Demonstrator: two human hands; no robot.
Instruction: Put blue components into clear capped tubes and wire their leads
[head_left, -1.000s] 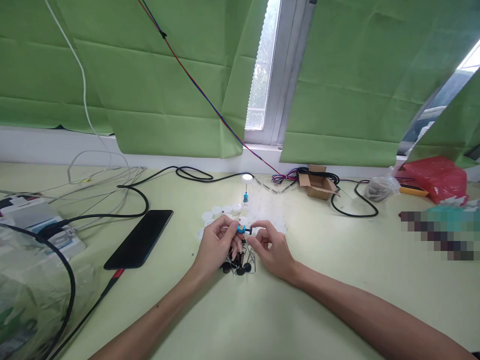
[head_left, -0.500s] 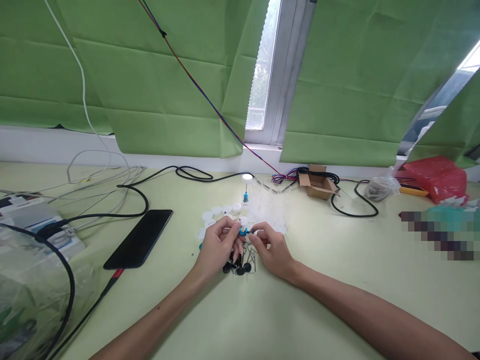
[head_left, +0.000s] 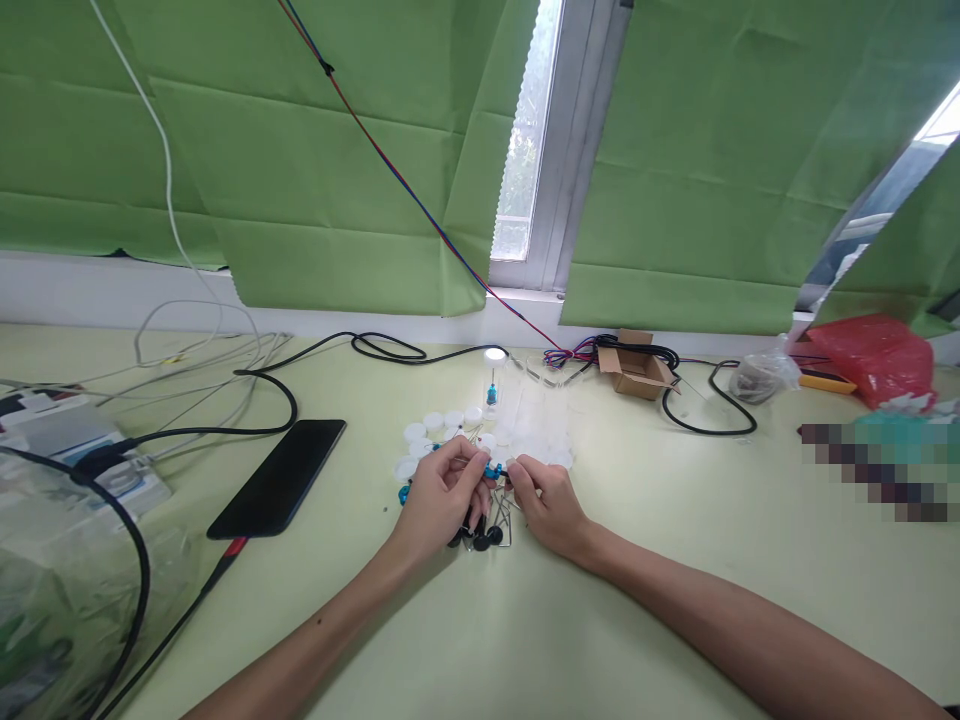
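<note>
Between my hands is a small blue part (head_left: 493, 470) with a dark piece at its right end. My left hand (head_left: 450, 490) pinches its left side between thumb and fingers. The fingers of my right hand (head_left: 547, 497) are closed on the dark end. Just below, black round-headed pieces (head_left: 481, 542) and bent metal wires (head_left: 504, 512) lie on the table, partly covered by my left hand. White round caps (head_left: 434, 421) are spread behind my hands. A clear tube with a white cap (head_left: 494, 355) stands further back, a blue piece (head_left: 492, 394) inside it.
On the left a black phone (head_left: 277, 478) lies with a cable plugged in, near a white power strip (head_left: 112, 460) and a clear plastic bag (head_left: 75, 600). An open cardboard box (head_left: 636, 370) and black cables stand at the back. A red bag (head_left: 877, 355) is far right.
Both hands have shifted slightly to the right with the blue part between them. My right-hand fingers have curled in more. A blue piece by my left wrist shows more now.
</note>
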